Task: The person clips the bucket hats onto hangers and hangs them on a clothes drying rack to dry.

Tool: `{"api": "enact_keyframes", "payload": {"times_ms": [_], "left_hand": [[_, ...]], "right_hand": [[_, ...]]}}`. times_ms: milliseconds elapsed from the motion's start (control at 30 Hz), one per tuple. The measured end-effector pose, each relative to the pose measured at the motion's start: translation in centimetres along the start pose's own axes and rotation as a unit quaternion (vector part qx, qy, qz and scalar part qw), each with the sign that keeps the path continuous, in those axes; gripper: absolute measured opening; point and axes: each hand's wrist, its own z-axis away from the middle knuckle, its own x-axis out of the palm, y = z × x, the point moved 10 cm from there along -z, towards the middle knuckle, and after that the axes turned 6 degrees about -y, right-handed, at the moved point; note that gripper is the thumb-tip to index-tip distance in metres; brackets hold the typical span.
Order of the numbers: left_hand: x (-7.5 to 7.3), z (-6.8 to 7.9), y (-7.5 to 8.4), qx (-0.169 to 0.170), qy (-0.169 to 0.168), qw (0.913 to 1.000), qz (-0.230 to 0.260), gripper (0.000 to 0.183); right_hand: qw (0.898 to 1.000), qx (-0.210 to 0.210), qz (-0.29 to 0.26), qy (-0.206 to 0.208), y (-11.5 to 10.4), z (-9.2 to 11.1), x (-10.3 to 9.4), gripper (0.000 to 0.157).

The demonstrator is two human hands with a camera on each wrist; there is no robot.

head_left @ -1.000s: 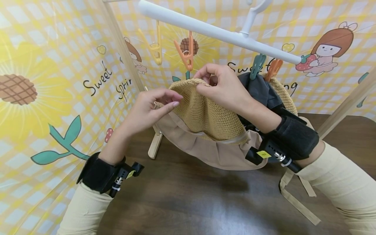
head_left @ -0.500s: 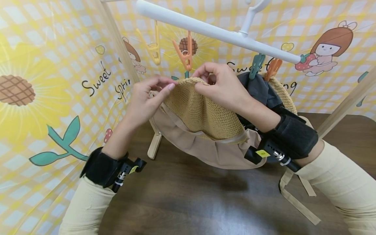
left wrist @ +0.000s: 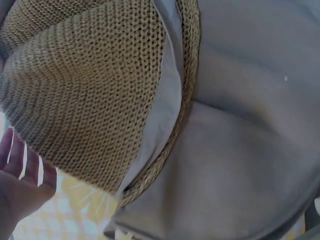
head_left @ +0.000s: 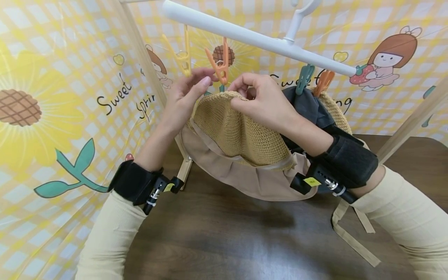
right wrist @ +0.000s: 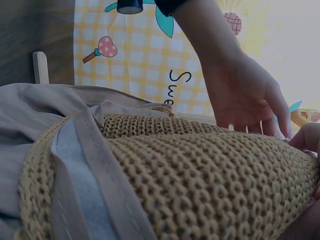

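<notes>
A knitted straw sun hat (head_left: 241, 136) with a wide beige fabric brim (head_left: 241, 184) is below the white hanger bar. My right hand (head_left: 267, 101) pinches the top edge of its crown between thumb and fingers. My left hand (head_left: 185, 97) is raised beside the crown's left side, fingers extended, holding nothing. Its fingertips reach near the hanging orange clothespin (head_left: 222, 72); whether they touch it I cannot tell. In the left wrist view, the straw weave (left wrist: 90, 90) covers most of the frame, and the left fingers (left wrist: 32, 167) show at the lower left.
A yellow clothespin (head_left: 183, 56) hangs from the white hanger (head_left: 259, 37). To the right, a green clothespin (head_left: 305, 79) and another orange clothespin (head_left: 324, 83) grip a dark cloth (head_left: 309, 105) and a straw piece. Wooden posts (head_left: 409, 120) flank the hanger; beige straps (head_left: 355, 243) lie on the brown table.
My left hand has risen from the hat's left edge, touched the crown's rim briefly, and moved up toward the orange clothespin. The right hand keeps its pinch on the hat.
</notes>
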Motion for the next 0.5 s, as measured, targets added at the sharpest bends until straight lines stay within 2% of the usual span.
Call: {"api": "enact_keyframes", "payload": {"times_ms": [200, 300, 500], "left_hand": [[1.3, -1.4, -0.4, 0.018, -0.034, 0.995, 0.092, 0.037], [1.7, -2.0, -0.6, 0.022, -0.05, 0.987, 0.151, 0.037], [2.4, -2.9, -0.3, 0.033, -0.082, 0.9756, 0.201, 0.045]], "right_hand": [[1.0, -0.004, 0.002, 0.006, -0.1, 0.0, -0.2, 0.015], [1.0, -0.002, 0.003, 0.005, -0.1, 0.0, -0.2, 0.015], [1.0, 0.003, 0.007, 0.006, 0.1, 0.0, -0.4, 0.016]]}}
